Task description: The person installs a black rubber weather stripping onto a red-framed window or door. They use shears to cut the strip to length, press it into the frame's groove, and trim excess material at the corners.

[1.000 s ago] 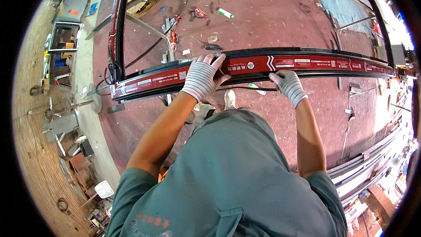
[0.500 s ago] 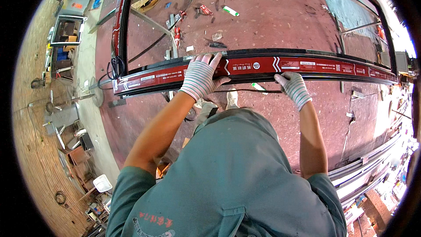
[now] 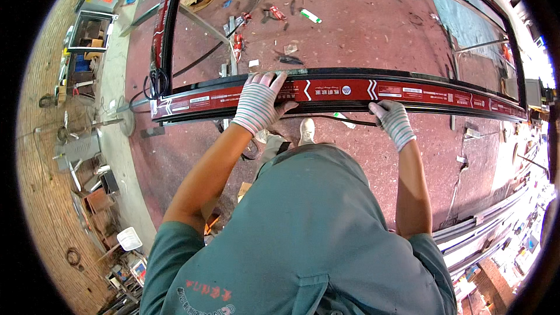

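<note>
Where the near rail (image 3: 431, 94) of the dark frame (image 3: 167, 52) crosses from 9 o'clock to 3, the left hand (image 3: 259, 102), at 11, straddles it, fingers slightly spread over the far edge and thumb by the near one; whether it squeezes I cannot tell. The right hand (image 3: 394, 121), near 3 o'clock, is curled and appears to pinch the near edge. For a good hold, I would load both sides evenly, mind the thin dark strip (image 3: 344, 119) just below the rail, and press without rubbing the red film (image 3: 280, 94). That film carries white lettering, paired zigzag marks (image 3: 372, 89), a round pale emblem (image 3: 346, 90) and a small square code patch (image 3: 464, 100) towards 3 o'clock. The green shirt (image 3: 262, 210), at 6, bears red characters (image 3: 211, 290) towards 7, with paler lettering beneath.
</note>
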The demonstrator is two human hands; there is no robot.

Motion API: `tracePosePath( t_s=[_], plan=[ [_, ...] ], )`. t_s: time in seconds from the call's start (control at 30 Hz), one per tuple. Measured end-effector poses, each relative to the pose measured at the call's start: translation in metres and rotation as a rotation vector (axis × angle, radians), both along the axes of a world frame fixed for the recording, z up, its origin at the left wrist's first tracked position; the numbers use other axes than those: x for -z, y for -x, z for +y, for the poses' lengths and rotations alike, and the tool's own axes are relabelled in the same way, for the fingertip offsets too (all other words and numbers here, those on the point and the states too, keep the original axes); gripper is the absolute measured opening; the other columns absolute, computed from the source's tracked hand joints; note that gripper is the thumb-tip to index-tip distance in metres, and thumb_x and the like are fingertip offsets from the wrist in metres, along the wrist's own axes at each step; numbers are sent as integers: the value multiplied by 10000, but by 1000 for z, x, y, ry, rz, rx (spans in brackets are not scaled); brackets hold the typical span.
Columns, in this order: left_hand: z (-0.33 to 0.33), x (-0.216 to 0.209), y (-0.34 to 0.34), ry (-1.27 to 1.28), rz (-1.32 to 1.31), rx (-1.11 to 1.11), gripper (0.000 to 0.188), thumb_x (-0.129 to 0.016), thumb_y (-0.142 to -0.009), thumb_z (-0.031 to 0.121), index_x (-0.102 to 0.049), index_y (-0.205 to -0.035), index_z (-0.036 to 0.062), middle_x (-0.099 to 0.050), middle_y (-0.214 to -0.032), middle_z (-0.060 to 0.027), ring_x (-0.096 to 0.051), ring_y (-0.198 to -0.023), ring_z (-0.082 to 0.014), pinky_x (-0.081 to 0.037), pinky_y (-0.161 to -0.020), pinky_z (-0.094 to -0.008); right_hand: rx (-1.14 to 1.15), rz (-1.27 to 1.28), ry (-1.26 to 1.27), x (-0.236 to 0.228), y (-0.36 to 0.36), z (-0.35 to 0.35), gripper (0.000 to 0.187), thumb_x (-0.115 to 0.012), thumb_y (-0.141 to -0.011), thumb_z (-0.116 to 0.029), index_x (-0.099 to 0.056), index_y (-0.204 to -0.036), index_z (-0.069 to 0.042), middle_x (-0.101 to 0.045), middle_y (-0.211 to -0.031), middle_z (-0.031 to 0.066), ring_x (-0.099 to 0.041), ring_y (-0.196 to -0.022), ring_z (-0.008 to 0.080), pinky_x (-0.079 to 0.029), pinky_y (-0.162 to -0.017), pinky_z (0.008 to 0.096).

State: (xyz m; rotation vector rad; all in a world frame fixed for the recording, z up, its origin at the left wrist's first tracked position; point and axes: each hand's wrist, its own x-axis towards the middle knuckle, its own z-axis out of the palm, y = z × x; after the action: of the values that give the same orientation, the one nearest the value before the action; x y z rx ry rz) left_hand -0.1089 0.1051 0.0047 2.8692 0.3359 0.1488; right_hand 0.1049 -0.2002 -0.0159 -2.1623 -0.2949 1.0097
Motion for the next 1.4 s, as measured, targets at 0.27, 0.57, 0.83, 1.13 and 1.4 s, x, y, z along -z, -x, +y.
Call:
tracePosePath(
  t_s=[0.27, 0.57, 0.83, 1.13, 1.4],
  plan=[
    [-2, -1, 0, 45, -7, -7, 843, -829, -736, 488, -533, -1387, 41, -590, -1289, -222, -557, -1213, -421, -384, -1112, -550, 74, 63, -16, 1, 2, 0, 305, -720, -969, -286, -704, -841, -9, -575, -578, 29, -501, -482, 114, -410, -457, 294],
    [-19, -8, -16, 129, 69, -77, 871, -838, -716, 541, -558, -1392, 68, -605, -1285, -197, -556, -1229, -401, -364, -1145, -528, 33, 59, 31, 4, -3, -3, 313, -717, -971, -312, -720, -853, -23, -599, -585, 26, -522, -483, 112, -404, -458, 283],
    [3, -7, 10, 80, -57, -108, 732, -825, -740, 510, -628, -1322, 112, -633, -1275, -168, -558, -1250, -393, -361, -1148, -528, -22, 27, 26, 0, -7, 0, 346, -700, -976, -346, -714, -842, -28, -597, -591, 21, -544, -491, 112, -432, -461, 278],
    [107, 1, 152, -230, -160, -317, 670, -896, -666, 362, -670, -1246, 115, -626, -1311, -127, -542, -1279, -367, -385, -1125, -547, -23, 43, 7, 10, -11, -6, 352, -698, -975, -359, -696, -812, -47, -600, -580, 27, -552, -486, 111, -432, -460, 271],
    [96, 6, 234, -91, -232, -735, 536, -819, -778, 204, -652, -1262, 45, -617, -1286, -214, -576, -1171, -407, -457, -1024, -487, -2, -77, -117, 40, -9, -21, 337, -730, -951, -309, -699, -782, -19, -656, -659, 39, -581, -580, 110, -460, -589, 287]
  ],
)
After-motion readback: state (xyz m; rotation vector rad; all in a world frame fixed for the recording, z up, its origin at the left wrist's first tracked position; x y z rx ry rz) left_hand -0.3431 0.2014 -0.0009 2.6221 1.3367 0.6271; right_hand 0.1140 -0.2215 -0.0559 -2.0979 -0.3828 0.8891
